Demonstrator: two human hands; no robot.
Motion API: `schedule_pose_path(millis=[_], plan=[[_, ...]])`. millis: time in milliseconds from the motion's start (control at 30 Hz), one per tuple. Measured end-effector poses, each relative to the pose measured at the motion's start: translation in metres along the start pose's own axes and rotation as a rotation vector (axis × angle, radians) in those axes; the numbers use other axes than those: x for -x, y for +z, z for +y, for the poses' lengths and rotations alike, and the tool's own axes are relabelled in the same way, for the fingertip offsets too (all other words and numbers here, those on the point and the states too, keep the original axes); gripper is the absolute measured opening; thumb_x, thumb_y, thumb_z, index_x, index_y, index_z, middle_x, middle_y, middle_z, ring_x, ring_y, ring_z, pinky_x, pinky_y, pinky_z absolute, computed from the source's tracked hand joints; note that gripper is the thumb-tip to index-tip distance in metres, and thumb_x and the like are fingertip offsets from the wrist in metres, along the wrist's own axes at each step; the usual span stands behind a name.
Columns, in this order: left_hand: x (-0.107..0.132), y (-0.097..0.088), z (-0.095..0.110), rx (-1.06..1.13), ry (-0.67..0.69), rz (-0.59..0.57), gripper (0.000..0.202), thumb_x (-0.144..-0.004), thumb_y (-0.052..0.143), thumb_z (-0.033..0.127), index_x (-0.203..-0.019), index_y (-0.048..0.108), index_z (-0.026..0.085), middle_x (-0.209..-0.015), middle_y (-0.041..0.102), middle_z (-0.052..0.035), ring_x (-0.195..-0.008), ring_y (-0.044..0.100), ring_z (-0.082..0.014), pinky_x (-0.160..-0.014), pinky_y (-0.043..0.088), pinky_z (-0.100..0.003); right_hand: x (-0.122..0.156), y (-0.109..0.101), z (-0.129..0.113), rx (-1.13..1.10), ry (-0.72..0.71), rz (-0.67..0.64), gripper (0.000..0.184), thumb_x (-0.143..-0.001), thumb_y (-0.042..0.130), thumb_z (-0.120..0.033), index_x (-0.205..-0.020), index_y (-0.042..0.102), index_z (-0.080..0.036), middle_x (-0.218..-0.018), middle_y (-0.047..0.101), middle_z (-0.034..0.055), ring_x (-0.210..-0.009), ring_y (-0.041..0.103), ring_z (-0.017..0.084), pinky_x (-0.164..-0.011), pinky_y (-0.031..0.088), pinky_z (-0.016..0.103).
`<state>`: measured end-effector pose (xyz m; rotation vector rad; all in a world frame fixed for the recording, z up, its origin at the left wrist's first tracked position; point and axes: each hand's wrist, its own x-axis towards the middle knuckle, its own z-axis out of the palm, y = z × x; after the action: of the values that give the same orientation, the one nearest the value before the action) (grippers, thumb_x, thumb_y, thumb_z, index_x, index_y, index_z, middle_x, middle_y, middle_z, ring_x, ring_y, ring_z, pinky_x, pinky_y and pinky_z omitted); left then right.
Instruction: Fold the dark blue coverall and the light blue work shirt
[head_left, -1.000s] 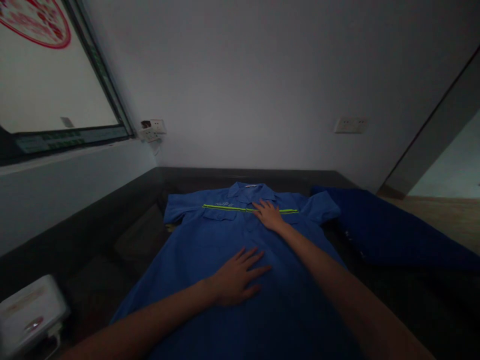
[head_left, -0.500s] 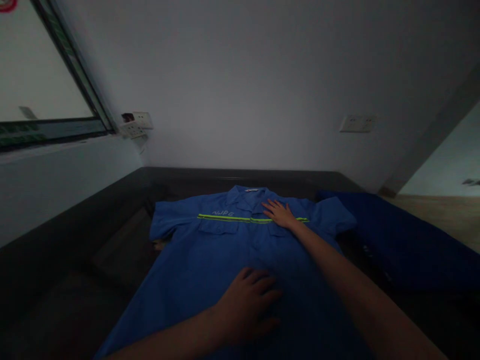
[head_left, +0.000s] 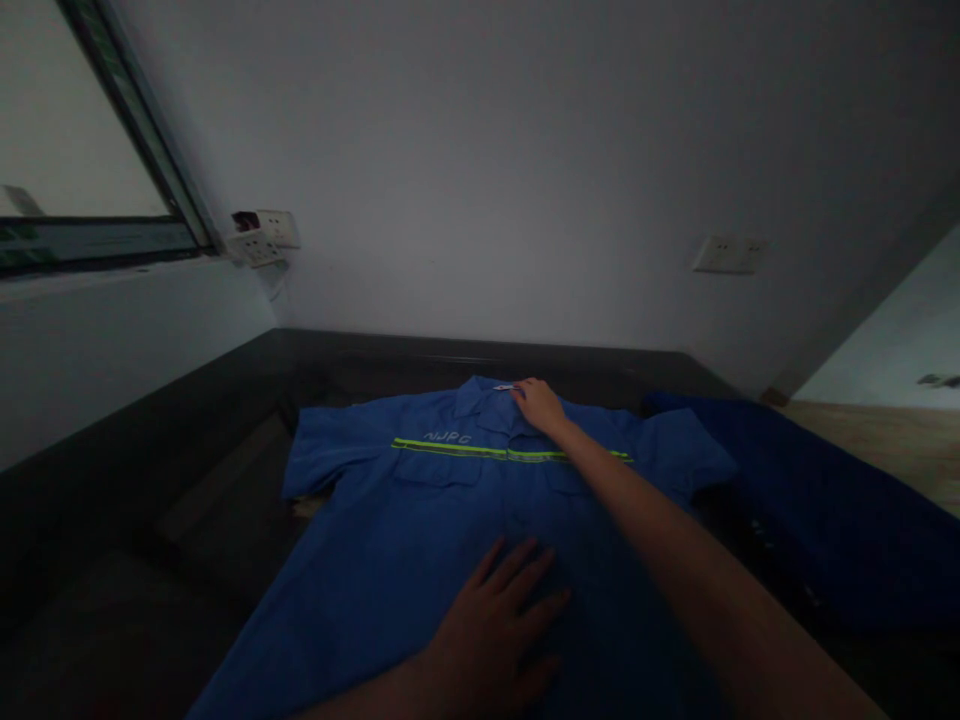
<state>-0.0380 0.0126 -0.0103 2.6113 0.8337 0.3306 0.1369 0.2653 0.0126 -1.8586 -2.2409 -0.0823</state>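
Observation:
A blue short-sleeved work shirt point(head_left: 360, 560) lies face up and spread out, its collar towards the wall. A yellow-green stripe and the white letters NJPC cross its chest. My left hand point(head_left: 499, 630) is over the lower front of the shirt, fingers spread and holding nothing. Farther up, my right hand point(head_left: 538, 405) is at the right side of the collar point(head_left: 487, 395), beside the small white neck label point(head_left: 506, 388). Its fingers are bent together on the collar cloth; the fingertips are partly hidden.
Under the shirt is a dark surface point(head_left: 217, 500) with a raised back edge along the wall. Dark blue cloth point(head_left: 840, 510) lies to the right. Sockets point(head_left: 731, 255) are on the wall, with others point(head_left: 262, 240) near the window at left.
My right hand has moved from flat on the chest stripe up to the collar, its fingers drawing together. My left hand stays over the lower front, its fingers spreading more. The view has shifted slightly.

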Motion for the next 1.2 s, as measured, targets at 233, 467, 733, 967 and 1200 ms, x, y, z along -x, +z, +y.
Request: schedule_pose_path(millis=[233,467,733,967,1200], plan=[[-0.003,0.011,-0.012,-0.014,0.065,-0.073,0.058,-0.094,0.037,0.052,-0.148,0.022,0.036,-0.157,0.013,-0.0052,-0.144,0.012,-0.03,-0.112,0.017,-0.061,-0.037,0.039,-0.019,0.006,0.126,-0.1,0.046,-0.099,0.025,-0.04,-0.129,0.057,-0.025,-0.127,0.06,0.0129,-0.115,0.055,0.031,-0.099,0.032,0.056],[-0.004,0.005,-0.007,-0.005,0.056,-0.075,0.058,-0.094,0.037,0.049,-0.148,0.021,0.035,-0.157,0.013,-0.0046,-0.144,0.012,-0.0296,-0.113,0.017,-0.06,-0.036,0.056,-0.011,0.014,0.126,-0.148,0.045,-0.099,0.026,-0.037,-0.14,0.043,-0.031,-0.148,0.039,0.0093,-0.134,0.035,0.032,-0.106,0.018,0.061],[-0.003,0.002,-0.002,-0.026,0.029,-0.073,0.058,-0.094,0.042,0.041,-0.147,0.021,0.037,-0.157,0.013,-0.0037,-0.144,0.012,-0.0279,-0.113,0.017,-0.059,-0.035,0.03,0.006,-0.037,0.098,-0.093,0.05,-0.1,0.018,-0.037,-0.146,0.033,-0.025,-0.149,0.039,0.0079,-0.134,0.036,0.021,-0.109,0.027,0.043],[-0.006,-0.003,0.002,-0.071,0.003,-0.119,0.069,-0.087,0.054,0.03,-0.147,0.02,0.037,-0.157,0.014,-0.0052,-0.143,0.014,-0.0301,-0.112,0.02,-0.06,-0.006,0.033,0.02,-0.018,0.15,-0.094,0.053,-0.097,0.023,-0.048,-0.144,0.038,-0.026,-0.153,0.031,0.0093,-0.14,0.024,0.031,-0.108,0.02,0.058],[-0.006,-0.004,0.001,-0.038,0.017,-0.13,0.061,-0.092,0.047,0.039,-0.147,0.022,0.036,-0.157,0.013,-0.0049,-0.143,0.014,-0.031,-0.112,0.018,-0.061,-0.003,0.056,0.015,-0.006,0.185,-0.083,0.056,-0.096,0.023,-0.054,-0.146,0.031,-0.031,-0.155,0.026,0.0057,-0.143,0.014,0.031,-0.11,0.009,0.059]])
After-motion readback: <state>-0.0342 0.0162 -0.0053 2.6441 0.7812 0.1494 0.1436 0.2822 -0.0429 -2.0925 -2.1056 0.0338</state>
